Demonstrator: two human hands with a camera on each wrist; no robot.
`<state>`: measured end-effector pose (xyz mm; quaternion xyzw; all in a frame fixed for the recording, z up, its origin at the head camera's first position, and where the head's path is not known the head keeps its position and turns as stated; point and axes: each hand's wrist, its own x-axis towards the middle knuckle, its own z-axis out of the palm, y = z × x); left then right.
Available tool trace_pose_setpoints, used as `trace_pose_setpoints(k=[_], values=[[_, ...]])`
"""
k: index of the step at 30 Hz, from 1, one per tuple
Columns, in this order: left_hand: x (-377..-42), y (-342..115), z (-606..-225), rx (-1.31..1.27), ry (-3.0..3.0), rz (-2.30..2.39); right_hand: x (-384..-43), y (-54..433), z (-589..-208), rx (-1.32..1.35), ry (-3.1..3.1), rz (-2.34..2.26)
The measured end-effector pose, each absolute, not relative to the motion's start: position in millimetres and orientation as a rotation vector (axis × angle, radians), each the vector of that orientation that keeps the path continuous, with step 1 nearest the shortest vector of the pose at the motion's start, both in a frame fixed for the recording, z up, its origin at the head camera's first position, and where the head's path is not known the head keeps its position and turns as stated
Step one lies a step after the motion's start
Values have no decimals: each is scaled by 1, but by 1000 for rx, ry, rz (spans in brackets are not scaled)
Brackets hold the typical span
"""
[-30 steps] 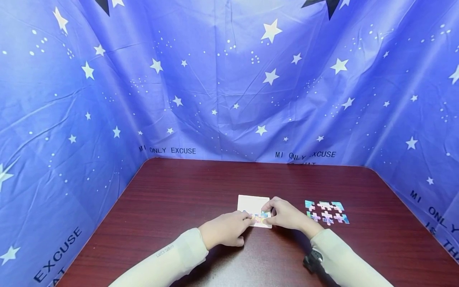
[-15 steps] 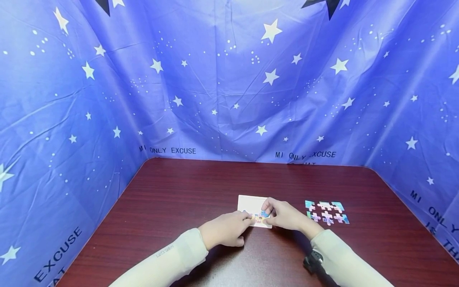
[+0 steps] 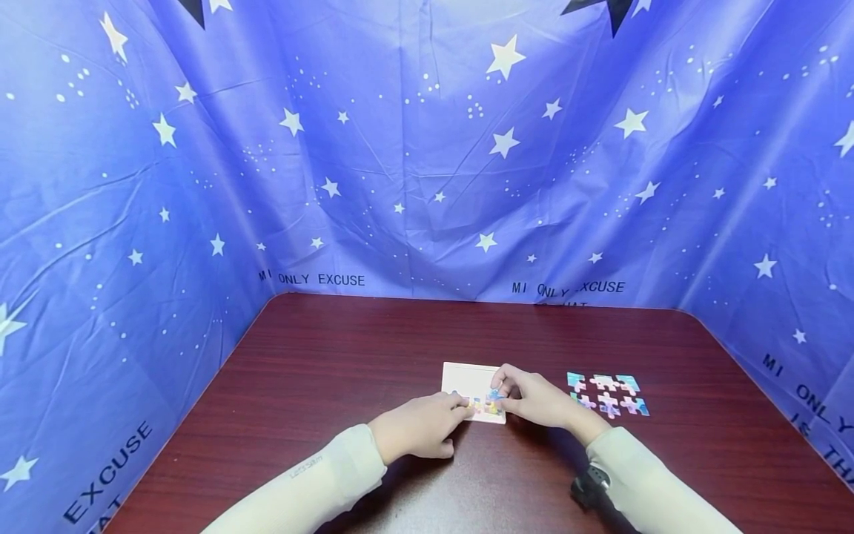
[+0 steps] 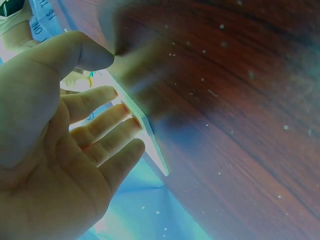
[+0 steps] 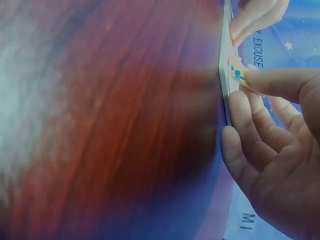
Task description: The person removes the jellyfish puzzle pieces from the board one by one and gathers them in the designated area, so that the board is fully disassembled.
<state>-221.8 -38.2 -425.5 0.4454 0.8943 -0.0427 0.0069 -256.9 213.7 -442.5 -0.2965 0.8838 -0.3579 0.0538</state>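
Observation:
A white puzzle tray [image 3: 467, 377] lies on the table, with several colourful pieces fitted along its near side. My left hand [image 3: 420, 425] rests its nearly straight fingers on the tray's left near part; the left wrist view shows the fingers [image 4: 107, 142] along the tray edge, thumb apart. At the tray's right side my right hand [image 3: 539, 399] pinches a yellow and blue puzzle piece [image 5: 237, 73] between thumb and fingers. That piece is tilted over the tray surface. Fingers hide part of the fitted pieces.
To the right of the tray, several loose jigsaw pieces [image 3: 608, 404] lie in two rows on the dark red table [image 3: 333, 348]. A blue star-print curtain [image 3: 427, 185] surrounds the table's back and sides. A black device [image 3: 590, 486] is on the right wrist.
My right hand has shifted slightly to the right, and the pinched puzzle piece has changed its tilt over the tray. The left hand and the loose pieces stay where they were.

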Motion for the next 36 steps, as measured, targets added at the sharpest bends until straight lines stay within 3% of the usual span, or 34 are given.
trace_pose_setpoints(k=[15, 36], values=[[-219, -38, -424, 1380, 2796, -135, -247, 264, -438, -769, 2581, -1248], [-220, -40, -428, 1403, 2801, -99, -213, 380, -441, -726, 2598, -1320]])
